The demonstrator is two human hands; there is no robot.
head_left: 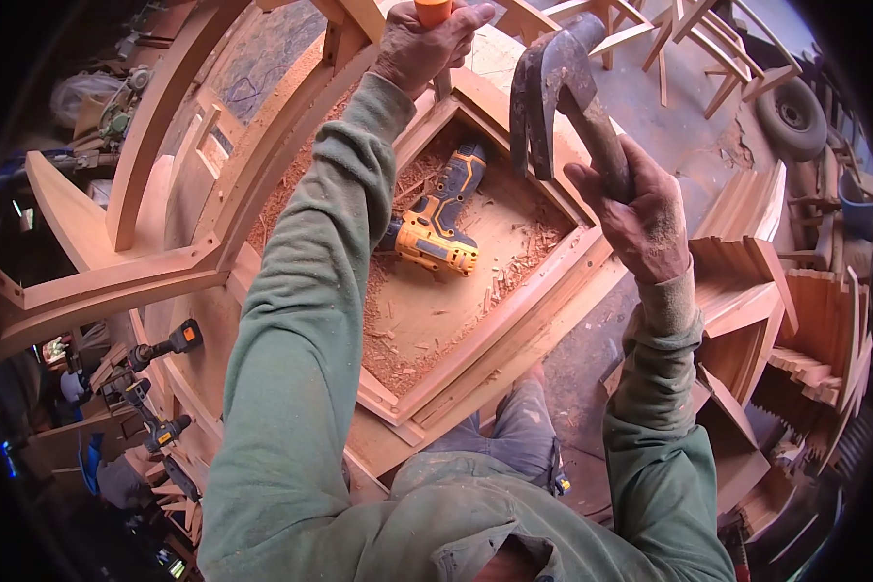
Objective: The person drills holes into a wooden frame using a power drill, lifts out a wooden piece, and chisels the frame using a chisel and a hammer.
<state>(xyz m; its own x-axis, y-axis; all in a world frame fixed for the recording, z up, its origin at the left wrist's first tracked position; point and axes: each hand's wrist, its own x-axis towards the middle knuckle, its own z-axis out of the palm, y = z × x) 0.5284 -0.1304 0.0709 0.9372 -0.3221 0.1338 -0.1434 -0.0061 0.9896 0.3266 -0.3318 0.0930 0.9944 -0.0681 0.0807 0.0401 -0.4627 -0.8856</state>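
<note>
My left hand (425,44) is closed round a tool with an orange handle (434,10) at the top of the view, its blade pointing down at a wooden frame (500,335). To the right, my right hand (640,213) grips the wooden handle of a claw hammer (563,97), whose dark metal head is raised above the frame's upper right side. Inside the frame, a yellow and black cordless drill (438,228) lies on a wooden panel among wood shavings.
Curved wooden chair parts (179,126) stand at the left. More power tools (165,344) lie at the lower left. Stacked wooden pieces (747,281) are at the right, below a tyre (792,116). Chair frames (698,44) stand at the upper right.
</note>
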